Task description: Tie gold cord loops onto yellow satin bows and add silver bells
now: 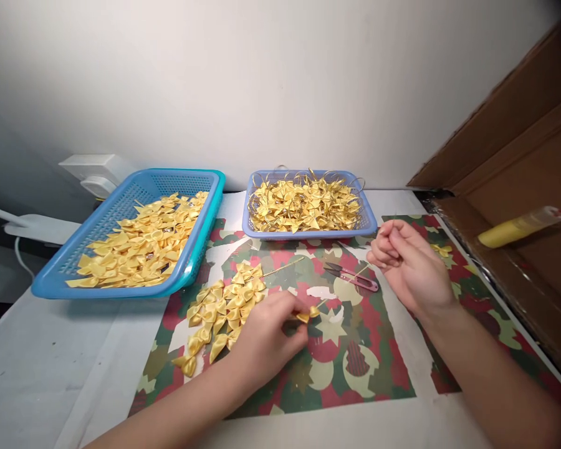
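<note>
My left hand (266, 333) pinches a small yellow satin bow (307, 315) just above the patterned paper (341, 362). A thin gold cord (343, 288) runs from that bow up to my right hand (409, 265), whose fingers are curled shut on its far end. A heap of loose yellow bows (224, 308) lies right beside my left hand. Red-handled thread snips (353, 276) rest on the paper between the two hands.
A large blue basket (56, 274) of plain yellow bows stands at the back left. A smaller blue basket (308, 234) of bows with gold loops stands at the back centre. A brown cardboard box (518, 206) with a yellow tube (518, 227) stands on the right.
</note>
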A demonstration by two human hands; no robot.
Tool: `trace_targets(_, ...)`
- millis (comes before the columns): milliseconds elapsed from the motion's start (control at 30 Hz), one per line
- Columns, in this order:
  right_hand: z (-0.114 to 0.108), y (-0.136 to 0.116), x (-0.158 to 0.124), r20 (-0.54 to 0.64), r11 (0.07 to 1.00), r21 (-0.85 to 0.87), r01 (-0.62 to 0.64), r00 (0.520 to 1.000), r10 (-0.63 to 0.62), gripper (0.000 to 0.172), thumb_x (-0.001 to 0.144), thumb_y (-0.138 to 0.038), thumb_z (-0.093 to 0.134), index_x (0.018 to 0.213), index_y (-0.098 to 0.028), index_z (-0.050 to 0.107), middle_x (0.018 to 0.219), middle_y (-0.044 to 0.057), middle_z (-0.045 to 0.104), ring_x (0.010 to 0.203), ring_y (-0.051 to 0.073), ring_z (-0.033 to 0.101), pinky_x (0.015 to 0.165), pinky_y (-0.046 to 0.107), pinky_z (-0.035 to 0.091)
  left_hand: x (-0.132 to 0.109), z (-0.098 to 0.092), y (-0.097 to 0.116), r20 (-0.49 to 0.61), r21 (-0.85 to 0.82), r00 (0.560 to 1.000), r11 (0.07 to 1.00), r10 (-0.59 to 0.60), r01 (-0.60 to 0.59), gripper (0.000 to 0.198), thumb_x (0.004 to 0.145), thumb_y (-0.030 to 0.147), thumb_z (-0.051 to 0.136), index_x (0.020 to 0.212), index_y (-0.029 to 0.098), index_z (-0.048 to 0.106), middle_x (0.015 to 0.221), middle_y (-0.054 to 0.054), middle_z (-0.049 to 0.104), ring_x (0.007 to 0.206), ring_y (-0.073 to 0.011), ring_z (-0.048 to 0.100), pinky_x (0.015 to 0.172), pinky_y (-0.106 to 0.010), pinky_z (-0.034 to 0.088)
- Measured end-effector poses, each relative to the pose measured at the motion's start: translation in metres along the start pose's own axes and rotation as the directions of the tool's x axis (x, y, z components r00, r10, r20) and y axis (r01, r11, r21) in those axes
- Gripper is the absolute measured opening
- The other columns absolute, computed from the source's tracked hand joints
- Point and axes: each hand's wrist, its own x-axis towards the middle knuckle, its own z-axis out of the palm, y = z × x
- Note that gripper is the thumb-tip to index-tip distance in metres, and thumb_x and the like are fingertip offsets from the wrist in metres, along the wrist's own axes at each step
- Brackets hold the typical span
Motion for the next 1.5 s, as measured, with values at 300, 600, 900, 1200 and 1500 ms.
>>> trace_targets(300, 0.008, 0.033, 0.006, -0.030, 0.979, 0.075, -0.189, 0.981, 0.192, 0.014, 0.085, -0.029, 0.062, 0.076, -0.021, 0.055, 0.058, -0.007, 0.027, 0.047, 0.008, 0.019, 0.045, 0.020, 0.024, -0.035, 0.026, 0.020, 0.219, 0.664, 0.930, 0.653, 0.296, -0.364, 0.022, 0.070, -0.004, 0.050, 0.065, 0.015, 0.059, 0.061, -0.004, 0.056, 0.054, -0.0190, 0.052, 0.050, -0.031, 0.046)
trace_targets(600, 0.033, 0.037, 0.001, 0.058, 0.950, 0.144, -0.276, 0.961, 0.270, 0.017, 0.093, -0.019, 0.050, 0.078, -0.018, 0.058, 0.056, -0.007, 0.034, 0.045, 0.006, 0.024, 0.046, 0.018, 0.025, -0.038, 0.016, 0.024, 0.378, 0.496, 0.850, 0.695, 0.368, -0.521, 0.017, 0.084, 0.006, 0.052, 0.096, 0.011, 0.062, 0.082, -0.007, 0.058, 0.069, -0.0203, 0.052, 0.058, -0.032, 0.047)
trace_targets(900, 0.073, 0.032, 0.023, 0.019, 0.962, 0.023, -0.273, 0.962, 0.273, 0.029, 0.097, -0.011, 0.038, 0.071, -0.018, 0.049, 0.045, -0.011, 0.028, 0.038, 0.005, 0.017, 0.042, 0.017, 0.018, -0.052, 0.030, 0.000, 0.281, 0.512, 0.814, 0.638, 0.508, -0.575, 0.023, 0.092, 0.004, 0.041, 0.104, 0.000, 0.061, 0.072, -0.007, 0.056, 0.062, -0.0176, 0.050, 0.049, -0.029, 0.045)
trace_targets(1200, 0.086, 0.038, 0.025, 0.078, 0.956, -0.019, -0.294, 0.953, 0.294, 0.027, 0.095, -0.012, 0.039, 0.073, -0.016, 0.055, 0.044, -0.010, 0.039, 0.037, 0.005, 0.029, 0.043, 0.017, 0.026, -0.054, 0.030, 0.012, 0.290, 0.577, 0.868, 0.650, 0.402, -0.494, 0.034, 0.087, -0.005, 0.032, 0.103, 0.006, 0.060, 0.070, -0.006, 0.056, 0.061, -0.0183, 0.051, 0.048, -0.028, 0.046)
trace_targets(1500, 0.053, 0.050, 0.017, 0.088, 0.858, -0.514, -0.012, 0.994, 0.067, 0.015, 0.081, -0.029, 0.062, 0.078, -0.017, 0.072, 0.084, 0.005, 0.074, 0.078, 0.018, 0.065, 0.070, 0.029, 0.047, -0.037, 0.018, 0.018, 0.217, 0.461, 0.906, 0.780, 0.363, -0.423, 0.018, 0.094, 0.021, 0.046, 0.086, 0.015, 0.061, 0.073, -0.005, 0.056, 0.063, -0.0183, 0.051, 0.052, -0.029, 0.043)
